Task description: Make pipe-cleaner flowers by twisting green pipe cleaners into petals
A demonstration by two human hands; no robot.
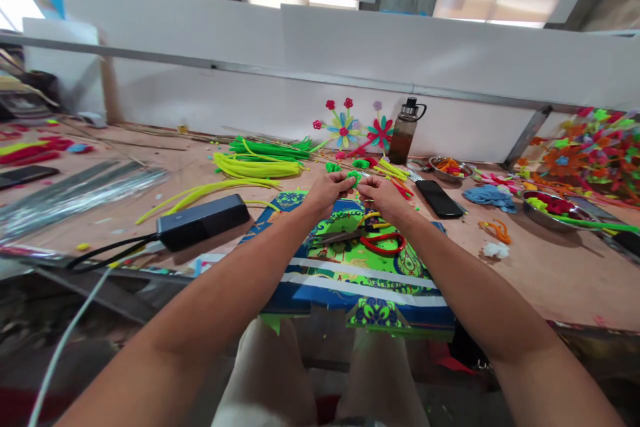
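Note:
Between my two hands, above the far edge of a patterned blue and green board point(300, 297), is a small curled piece of green pipe cleaner point(354, 177). My left hand point(327, 191) pinches it from the left. The fingers of my right hand point(381, 196) close on its right side. Just beyond them lie more green curled pieces point(361, 163). Below my hands, red-handled scissors point(384, 244) rest on the board with their blades toward the left. Yellow-handled pliers point(373, 219) lie partly behind the scissors.
Left of the board are yellow pipe cleaners point(255, 167), green pipe cleaners point(273, 147) and a dark box with cables point(203, 221). Behind stand pipe-cleaner flowers point(343, 129) and a bottle point(403, 133). To the right lie a phone point(439, 199), a blue cloth point(489, 198) and a metal bowl point(555, 215).

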